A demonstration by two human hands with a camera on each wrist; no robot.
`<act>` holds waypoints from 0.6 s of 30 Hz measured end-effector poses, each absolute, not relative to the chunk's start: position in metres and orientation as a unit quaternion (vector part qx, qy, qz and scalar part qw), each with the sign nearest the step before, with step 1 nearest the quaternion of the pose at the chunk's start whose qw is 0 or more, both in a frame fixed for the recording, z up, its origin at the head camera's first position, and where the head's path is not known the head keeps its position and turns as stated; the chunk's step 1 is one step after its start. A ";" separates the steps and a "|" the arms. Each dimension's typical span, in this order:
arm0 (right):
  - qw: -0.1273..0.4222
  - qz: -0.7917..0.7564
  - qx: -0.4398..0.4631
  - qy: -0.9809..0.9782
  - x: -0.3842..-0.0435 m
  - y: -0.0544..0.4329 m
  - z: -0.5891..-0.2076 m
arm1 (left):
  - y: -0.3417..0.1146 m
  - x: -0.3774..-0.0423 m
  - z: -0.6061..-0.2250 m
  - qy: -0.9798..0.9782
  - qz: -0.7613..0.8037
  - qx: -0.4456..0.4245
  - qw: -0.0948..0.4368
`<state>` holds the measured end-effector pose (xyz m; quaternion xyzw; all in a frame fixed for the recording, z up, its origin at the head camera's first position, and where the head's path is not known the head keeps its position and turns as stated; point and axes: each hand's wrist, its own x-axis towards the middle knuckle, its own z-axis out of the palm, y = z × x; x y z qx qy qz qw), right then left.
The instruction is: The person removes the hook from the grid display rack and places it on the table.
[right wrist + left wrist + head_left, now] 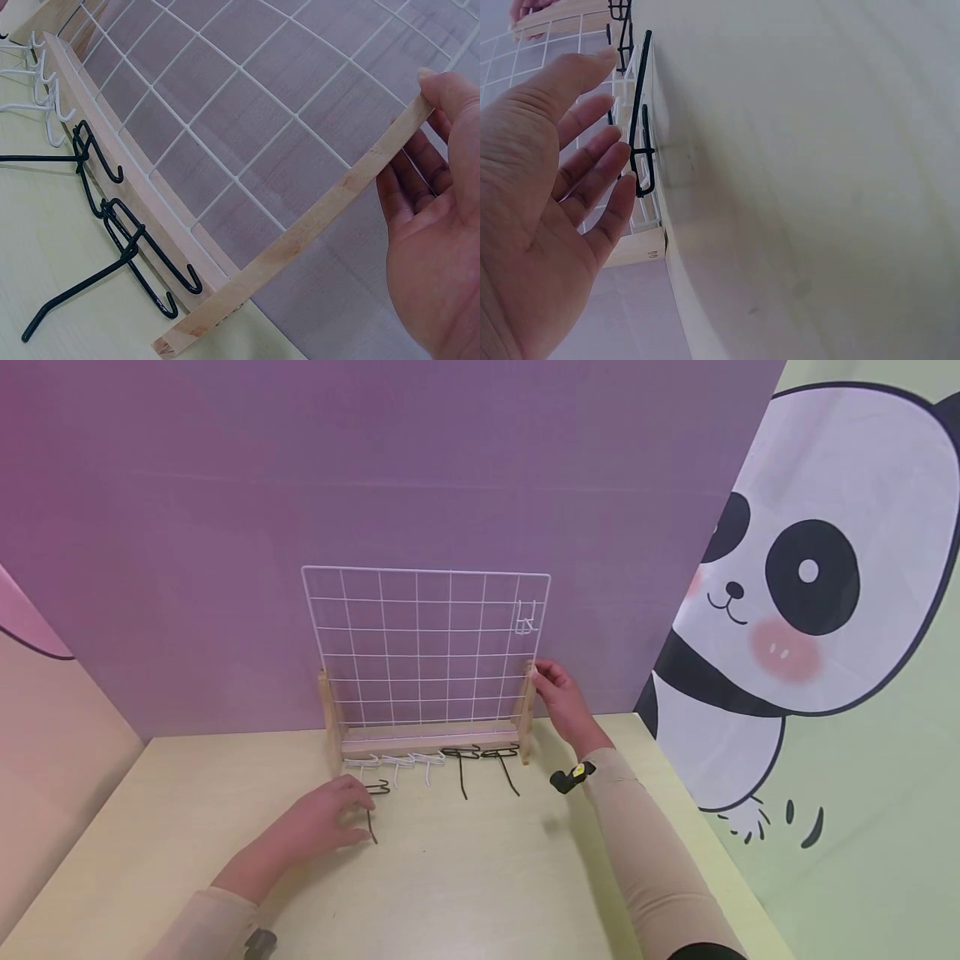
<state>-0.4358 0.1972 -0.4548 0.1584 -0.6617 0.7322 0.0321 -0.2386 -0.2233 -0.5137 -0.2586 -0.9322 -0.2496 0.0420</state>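
Observation:
A white wire grid panel (432,629) stands upright in a wooden stand (420,743). My right hand (566,703) grips the top of the right wooden post (292,240), thumb on one side and fingers behind. My left hand (322,820) hovers with fingers apart beside a black wire hook (643,151) lying on the table at the left. In the left wrist view its fingertips are close to that hook; whether they touch it I cannot tell. A white hook (525,625) hangs on the grid's upper right.
Along the stand's front lie white hooks (397,762) at left and two black hooks (462,768) at right, on the pale wooden table (450,885). Behind rises a purple wall (450,468); a panda picture (825,568) covers the right wall.

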 end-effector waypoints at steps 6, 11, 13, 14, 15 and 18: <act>0.027 0.734 0.155 -0.661 -0.436 0.197 -0.455 | -0.224 -0.240 -0.511 -0.933 -0.255 -0.251 0.038; 0.027 0.734 0.155 -0.661 -0.435 0.198 -0.455 | -0.216 -0.245 -0.505 -0.930 -0.265 -0.249 0.048; 0.029 0.737 0.155 -0.657 -0.435 0.198 -0.455 | -0.210 -0.248 -0.501 -0.924 -0.279 -0.255 0.055; 0.029 0.738 0.154 -0.656 -0.435 0.198 -0.455 | -0.207 -0.250 -0.499 -0.920 -0.290 -0.257 0.054; 0.029 0.740 0.154 -0.654 -0.436 0.198 -0.455 | -0.203 -0.252 -0.498 -0.917 -0.294 -0.264 0.058; 0.030 0.738 0.155 -0.656 -0.437 0.197 -0.456 | -0.192 -0.258 -0.491 -0.912 -0.312 -0.262 0.053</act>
